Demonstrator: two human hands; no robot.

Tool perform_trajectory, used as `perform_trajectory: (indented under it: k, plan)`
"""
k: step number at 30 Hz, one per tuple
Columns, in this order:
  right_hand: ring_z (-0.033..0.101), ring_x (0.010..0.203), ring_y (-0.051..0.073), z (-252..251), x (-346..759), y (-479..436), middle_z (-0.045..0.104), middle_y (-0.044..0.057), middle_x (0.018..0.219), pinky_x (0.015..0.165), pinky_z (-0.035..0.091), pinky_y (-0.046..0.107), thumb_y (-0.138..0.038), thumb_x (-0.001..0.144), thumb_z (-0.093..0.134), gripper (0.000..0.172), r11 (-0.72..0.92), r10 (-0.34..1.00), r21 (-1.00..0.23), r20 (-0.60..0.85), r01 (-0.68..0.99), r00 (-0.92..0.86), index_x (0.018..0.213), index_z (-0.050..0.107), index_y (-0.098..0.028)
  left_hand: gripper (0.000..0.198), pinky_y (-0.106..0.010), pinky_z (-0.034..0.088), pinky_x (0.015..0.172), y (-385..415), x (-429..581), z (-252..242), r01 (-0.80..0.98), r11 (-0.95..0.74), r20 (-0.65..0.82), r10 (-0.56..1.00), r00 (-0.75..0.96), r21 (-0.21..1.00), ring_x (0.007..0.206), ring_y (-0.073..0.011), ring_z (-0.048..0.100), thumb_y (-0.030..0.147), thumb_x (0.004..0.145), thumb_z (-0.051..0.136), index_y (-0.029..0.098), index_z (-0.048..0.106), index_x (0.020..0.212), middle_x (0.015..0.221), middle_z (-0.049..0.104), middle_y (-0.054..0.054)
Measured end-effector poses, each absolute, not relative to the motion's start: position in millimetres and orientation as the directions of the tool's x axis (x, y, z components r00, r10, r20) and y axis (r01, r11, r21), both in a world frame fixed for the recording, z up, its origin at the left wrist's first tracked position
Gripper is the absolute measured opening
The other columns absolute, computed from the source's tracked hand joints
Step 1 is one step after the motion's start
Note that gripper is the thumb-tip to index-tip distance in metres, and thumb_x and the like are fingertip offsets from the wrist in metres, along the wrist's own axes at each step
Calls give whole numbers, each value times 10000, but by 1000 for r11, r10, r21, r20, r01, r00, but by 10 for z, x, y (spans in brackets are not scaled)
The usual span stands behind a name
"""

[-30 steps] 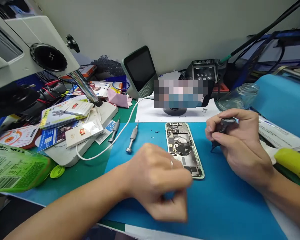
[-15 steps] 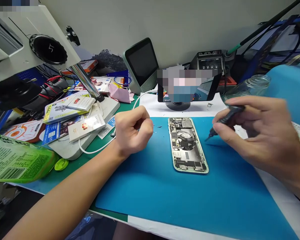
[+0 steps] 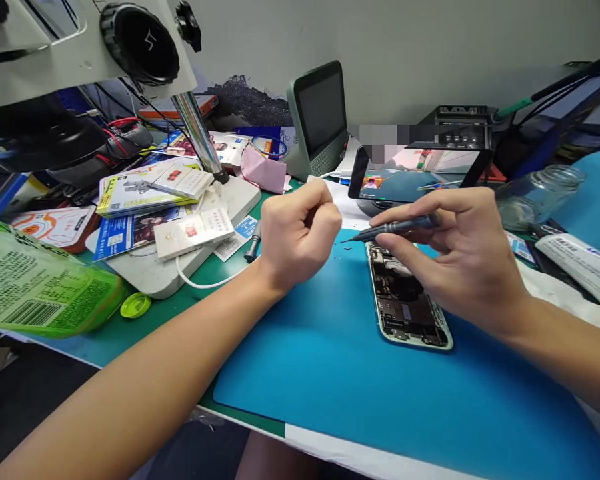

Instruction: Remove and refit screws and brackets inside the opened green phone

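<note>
My left hand (image 3: 300, 233) is raised above the blue mat (image 3: 360, 373), curled into a fist with thumb and fingers pinched together; what it holds, if anything, is too small to see. My right hand (image 3: 455, 253) grips a thin grey screwdriver (image 3: 395, 229) held level, its tip pointing left toward my left hand. Below my right hand lies an opened phone (image 3: 410, 310) with its inner boards showing, its upper part covered by my fingers.
A microscope arm (image 3: 85, 47) on a white base (image 3: 180, 273) stands at the left among boxes and leaflets. Another screwdriver (image 3: 253, 248), a white cable (image 3: 200, 283), a small screen (image 3: 320, 113), a propped phone (image 3: 415, 175), a glass jar (image 3: 540, 193), a green packet (image 3: 40, 287).
My left hand has risen from the mat's left side toward the middle, still fisted. My right hand swung the screwdriver left over the phone, now level. The view shifted left.
</note>
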State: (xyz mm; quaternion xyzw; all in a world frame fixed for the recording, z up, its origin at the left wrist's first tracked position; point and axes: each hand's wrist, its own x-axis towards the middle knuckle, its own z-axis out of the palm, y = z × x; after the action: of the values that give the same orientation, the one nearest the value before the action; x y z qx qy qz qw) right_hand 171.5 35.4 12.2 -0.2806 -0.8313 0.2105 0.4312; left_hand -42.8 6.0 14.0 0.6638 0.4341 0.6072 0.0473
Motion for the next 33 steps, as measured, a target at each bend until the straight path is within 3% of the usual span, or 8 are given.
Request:
perform_trajectory:
  k: [13, 19, 23, 25, 27, 29, 31, 33]
  plan:
    - [738, 1021, 160, 148, 1605, 449, 632, -4, 1069, 755, 669, 270, -273, 885, 783, 410, 757, 648, -575, 600, 311, -469, 1151, 472, -282, 254, -287, 352, 568, 79, -393, 153, 513, -614, 747, 659, -85, 600, 568, -125, 382, 192, 888, 432, 243, 355, 652, 591, 426, 31]
    - [725, 1011, 88, 366, 1905, 199, 534, 8, 1085, 758, 657, 194, -203, 924, 743, 356, 747, 644, -507, 714, 430, -275, 1180, 503, -263, 138, -280, 314, 564, 29, -316, 125, 590, -551, 636, 768, 81, 590, 546, -98, 422, 189, 890, 550, 201, 570, 754, 587, 469, 60]
    - [727, 977, 78, 266, 2195, 85, 541, -11, 1082, 739, 666, 208, -118, 927, 710, 463, 742, 604, -478, 781, 469, -159, 1300, 523, -319, 62, -256, 367, 604, -240, -63, 193, 565, -620, 622, 751, 224, 545, 622, -85, 509, 152, 869, 598, 160, 658, 851, 719, 608, 32]
    - [718, 993, 70, 162, 2272, 79, 548, -12, 1193, 731, 655, 210, -111, 925, 702, 548, 766, 554, -450, 825, 459, -117, 1369, 517, -375, 73, -213, 371, 566, -428, 113, 256, 456, -594, 575, 794, 198, 663, 591, -58, 506, 114, 856, 606, 159, 639, 809, 685, 589, 49]
    - [707, 1000, 70, 77, 2299, 78, 536, -4, 1289, 744, 647, 229, -115, 930, 682, 605, 798, 509, -423, 854, 430, -106, 1423, 501, -415, 164, -163, 350, 473, -599, 279, 297, 251, -400, 377, 916, 135, 881, 514, -36, 486, 116, 902, 564, 177, 580, 751, 607, 537, 74]
    - [707, 973, 79, 37, 2302, 65, 579, 6, 1240, 783, 651, 261, -104, 932, 659, 636, 818, 494, -413, 861, 401, -121, 1460, 489, -414, 169, -155, 332, 421, -714, 398, 286, 141, -279, 264, 957, 117, 950, 454, -31, 472, 148, 905, 577, 187, 566, 741, 568, 524, 82]
    - [711, 930, 94, 38, 2313, 41, 641, 4, 1095, 808, 660, 287, -105, 939, 646, 620, 805, 535, -441, 829, 397, -163, 1468, 495, -392, 134, -161, 319, 423, -764, 445, 223, 145, -363, 349, 931, 111, 921, 430, -26, 442, 115, 863, 585, 188, 579, 752, 540, 506, 90]
    - [712, 907, 114, 58, 2345, 10, 676, 1, 1042, 802, 672, 321, -153, 958, 648, 568, 770, 605, -511, 775, 382, -182, 1451, 511, -399, 130, -209, 309, 453, -764, 426, 141, 261, -555, 551, 829, 95, 790, 440, -42, 401, 95, 832, 588, 193, 602, 749, 529, 501, 82]
